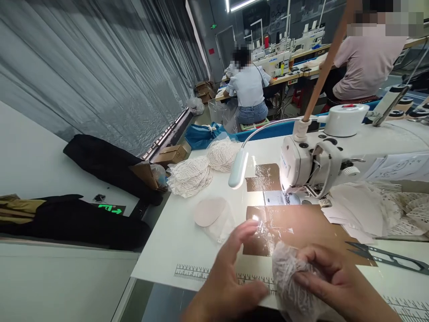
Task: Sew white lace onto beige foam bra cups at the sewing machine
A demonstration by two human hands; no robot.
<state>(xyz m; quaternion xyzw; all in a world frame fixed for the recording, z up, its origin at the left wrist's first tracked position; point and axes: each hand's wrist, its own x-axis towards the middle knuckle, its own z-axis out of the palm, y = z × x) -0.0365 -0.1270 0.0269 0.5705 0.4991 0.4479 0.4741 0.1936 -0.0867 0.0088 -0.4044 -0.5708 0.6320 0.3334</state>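
Bunched white lace fabric (290, 281) is pinched between the thumb and fingers of my right hand (330, 277), over the front edge of the sewing table. To its left, my left hand (231, 273) has its thumb and fingers spread apart, with nothing between them. A pale oval piece (209, 212) lies on the white tabletop beyond my left hand, with sheer fabric beside it. Behind both hands stands the white sewing machine (298, 165), its needle area lit, with a brown sheet (301, 223) taped in front of it.
Black thread snips (392, 257) rest at the right. Two lace bundles (192, 176) lie at the table's far left corner. More lace (398, 208) is heaped right of the machine. A lamp (238, 169) hangs over the table. Two people sit at other machines beyond.
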